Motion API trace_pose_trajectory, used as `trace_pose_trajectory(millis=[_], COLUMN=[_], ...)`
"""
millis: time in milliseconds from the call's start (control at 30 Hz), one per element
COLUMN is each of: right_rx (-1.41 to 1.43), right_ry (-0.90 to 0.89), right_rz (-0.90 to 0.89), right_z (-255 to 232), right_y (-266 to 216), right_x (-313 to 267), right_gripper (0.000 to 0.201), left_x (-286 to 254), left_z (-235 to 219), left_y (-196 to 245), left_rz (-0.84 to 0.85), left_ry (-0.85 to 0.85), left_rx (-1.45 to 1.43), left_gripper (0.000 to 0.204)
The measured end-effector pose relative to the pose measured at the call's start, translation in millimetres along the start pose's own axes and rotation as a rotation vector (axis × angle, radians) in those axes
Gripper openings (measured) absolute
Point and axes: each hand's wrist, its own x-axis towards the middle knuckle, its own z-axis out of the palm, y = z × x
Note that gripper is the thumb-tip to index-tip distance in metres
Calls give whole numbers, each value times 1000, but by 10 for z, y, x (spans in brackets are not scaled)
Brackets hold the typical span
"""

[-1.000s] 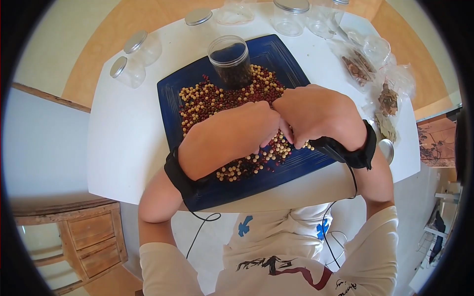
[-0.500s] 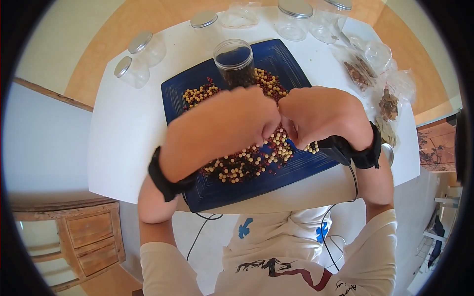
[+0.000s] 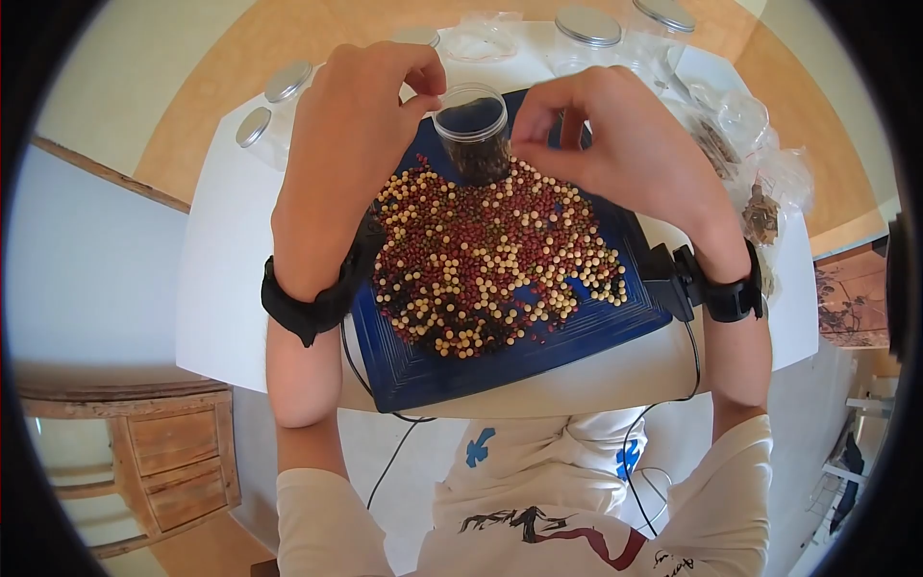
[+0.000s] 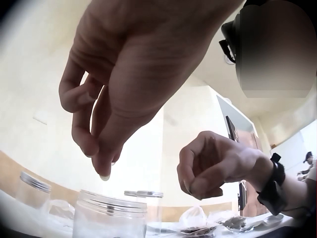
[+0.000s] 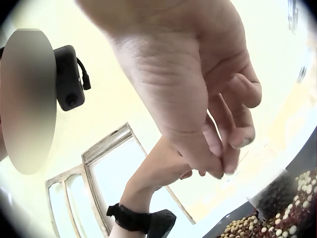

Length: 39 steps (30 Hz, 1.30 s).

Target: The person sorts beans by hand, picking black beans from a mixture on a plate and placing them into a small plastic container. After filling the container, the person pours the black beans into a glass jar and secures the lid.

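Note:
A clear jar (image 3: pixel 476 135) of dark beans stands at the back of the blue tray (image 3: pixel 452 370), beyond a spread of mixed beans (image 3: pixel 481 255). My left hand (image 3: pixel 351 144) is at the jar's left rim; in the left wrist view its bent fingers (image 4: pixel 101 163) come together above the jar (image 4: pixel 110 215). My right hand (image 3: pixel 625 144) hovers just right of the jar, fingers curled towards the thumb. In the right wrist view, the thumb and fingertips (image 5: pixel 223 168) of that hand meet. Whether either hand pinches small beans is hidden.
Lidded jars (image 3: pixel 586 38) line the back of the white table (image 3: pixel 226 288), with two more (image 3: pixel 261 135) at left. Plastic bags of dried goods (image 3: pixel 760 212) lie at right. Cables hang by both wrists.
Both hands have risen from the beans and moved apart, away from the person, to either side of the jar. The middle of the bean spread is uncovered.

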Motion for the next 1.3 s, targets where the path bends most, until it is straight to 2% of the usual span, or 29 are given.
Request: trace_pose_trajectory(millis=[33, 100, 133, 200, 300, 367, 400, 467, 533, 600, 633, 700, 833, 933, 1000, 1033, 1100, 1133, 1200, 1233, 1300], right_rx=[0, 37, 37, 66, 91, 80, 71, 42, 10, 24, 26, -2, 189, 35, -77, -76, -68, -68, -14, -14, -146], right_ry=[-1, 201, 199, 306, 320, 340, 360, 381, 399, 399, 398, 379, 319, 280, 177, 178, -14, -12, -167, -166, -54], right_rz=[0, -62, -62, -59, -50, -59, -76, -99, -117, -126, -126, -10, -35, -127, -36, -36, -111, -112, -75, -75, -245], right_z=[18, 82, 114, 185, 252, 287, 306, 358, 371, 345, 322, 242, 41, -19, -43, -69, -127, -134, -111, -76, -9], right_y=[2, 29, 43, 77, 146, 165, 174, 224, 249, 237, 215, 137, -68, -138, -84, -60, -17, 4, 48, 72, 105], right_x=[17, 38, 55, 101, 141, 169, 188, 208, 198, 197, 195, 167, 90, 25, 17, 6, -30, -54, -119, -161, -242], right_gripper=[14, 15, 15, 15, 15, 15, 16, 16, 15, 20, 20, 21, 19, 22, 21, 21, 20, 20, 22, 22, 16], left_x=[-4, -9, -12, -41, -87, -119, -160, -274, -340, -291, -326, -439, -502, -618, -643, -622, -571, -580, -617, -629, -630], left_z=[-13, -56, -96, -133, -165, -238, -229, -159, -67, 1, 33, 125, 234, 301, 278, 292, 325, 341, 383, 399, 418], left_y=[14, 63, 102, 143, 230, 353, 370, 368, 366, 428, 428, 424, 492, 537, 606, 608, 604, 618, 632, 634, 633], left_rz=[-4, -10, -32, -55, -6, -66, -66, 85, 78, 45, 43, 179, 126, 142, 173, 173, 188, 189, 179, 176, 203], left_ry=[0, -1, -47, -94, -175, -513, -516, -779, -785, -953, -954, -799, -878, -805, -690, -691, -884, -883, -857, -848, -806], left_rx=[2, 3, 3, 4, -114, -238, -238, -219, -283, -228, -228, -306, -279, -297, -273, -272, -301, -299, -302, -304, -309], left_gripper=[13, 13, 12, 12, 12, 12, 12, 13, 14, 16, 16, 15, 15, 14, 14, 14, 13, 13, 12, 12, 11])
